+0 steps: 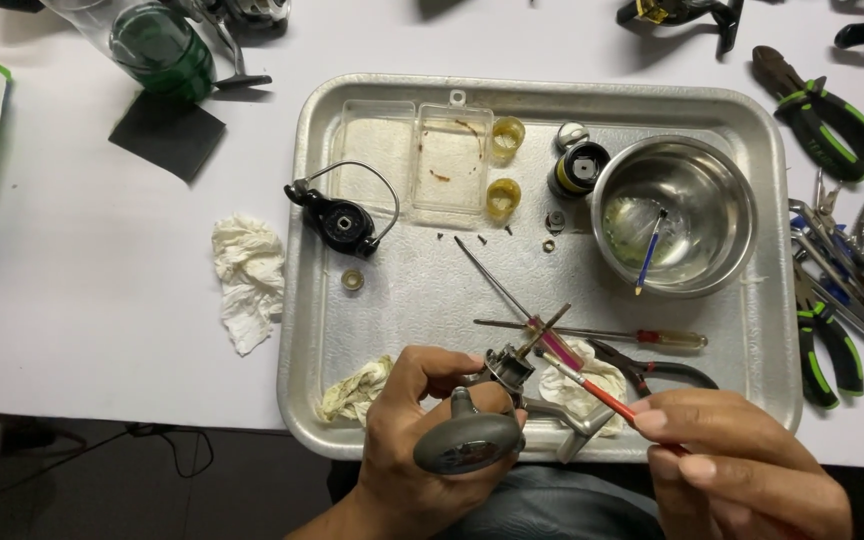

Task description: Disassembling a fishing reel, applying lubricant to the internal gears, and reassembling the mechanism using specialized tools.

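My left hand (414,440) grips a metal fishing-reel body (508,372) with its grey handle knob (467,440) toward me, held over the near edge of a metal tray (297,300). My right hand (742,465) holds a thin red-handled brush (602,395) whose tip touches the reel body. A black reel rotor with a wire bail (340,222) lies in the tray at the left. A steel bowl (674,215) holding liquid and a small blue brush stands at the tray's right.
In the tray lie screwdrivers (592,335), a clear plastic box (432,160), two small yellow cups (504,195), a black-and-yellow spool (577,168), tiny screws and stained tissues (357,390). Green-handled pliers (832,125) and other tools lie to the right. A crumpled tissue (248,280) and a green jar (162,50) sit to the left.
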